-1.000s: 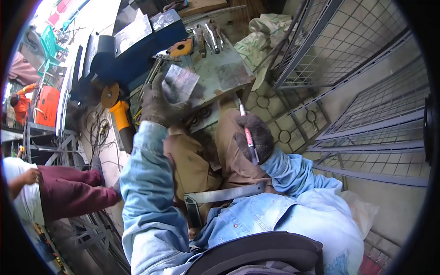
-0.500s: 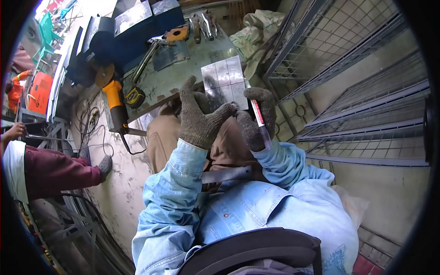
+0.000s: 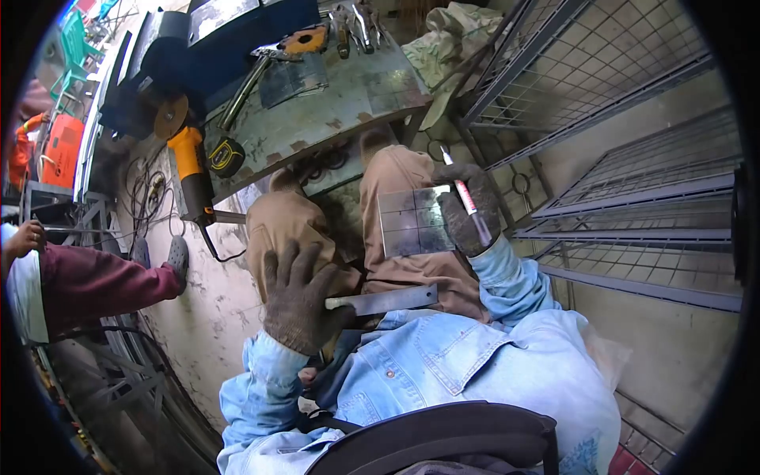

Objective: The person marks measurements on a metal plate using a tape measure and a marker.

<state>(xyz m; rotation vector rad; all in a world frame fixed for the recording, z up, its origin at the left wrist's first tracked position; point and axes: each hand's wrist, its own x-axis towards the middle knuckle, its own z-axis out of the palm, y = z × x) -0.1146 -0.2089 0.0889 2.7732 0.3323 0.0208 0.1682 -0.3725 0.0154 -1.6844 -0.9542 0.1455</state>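
Note:
My right hand (image 3: 469, 207), in a dark knit glove, grips a white-and-red marker pen (image 3: 465, 190) with its tip pointing up and away. The same hand holds the right edge of a shiny square metal sheet (image 3: 405, 218) marked with dark grid lines, above my right thigh. My gloved left hand (image 3: 301, 297) is open, fingers spread, over my left thigh. Its thumb side is right at the left end of a flat metal strip (image 3: 388, 301) with a small hole, which lies across my lap.
Ahead stands a worn metal table (image 3: 317, 138) with an angle grinder (image 3: 190, 162), a tape measure (image 3: 227, 157), a hammer (image 3: 247, 87) and pliers (image 3: 362, 28). Wire-mesh frames (image 3: 602, 190) lean at the right. At the left, another person's leg (image 3: 103, 289) and hand show beside metal racks.
My left hand has let go of the metal sheet and moved back toward my lap, its fingers opening. My right hand has brought the sheet down and nearer, over my thigh.

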